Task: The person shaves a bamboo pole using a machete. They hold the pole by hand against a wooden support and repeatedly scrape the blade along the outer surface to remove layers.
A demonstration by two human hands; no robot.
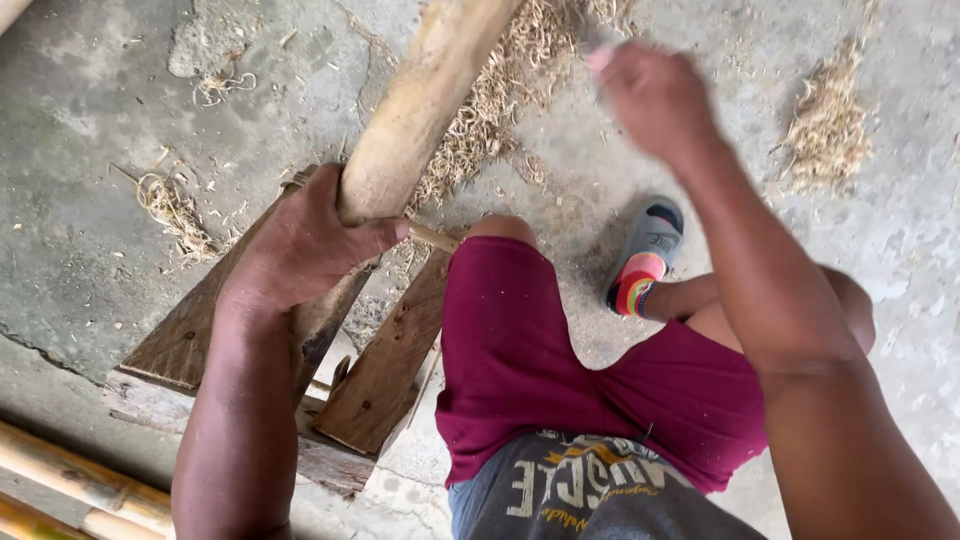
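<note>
My left hand (305,240) grips the near end of a thick pale wooden pole (420,100) that slants up and away across a low stand of rough planks (385,370). My right hand (655,95) is raised above the floor to the right of the pole; it is blurred, its fingers look closed, and a pale thin thing shows at its top, too blurred to name. My knees in maroon shorts (520,350) are below the pole's end.
Wood shavings (500,90) lie along the pole and in a heap (825,125) at the right on the concrete floor. A striped slipper (645,260) is on my foot. Bamboo poles (70,485) lie at the lower left.
</note>
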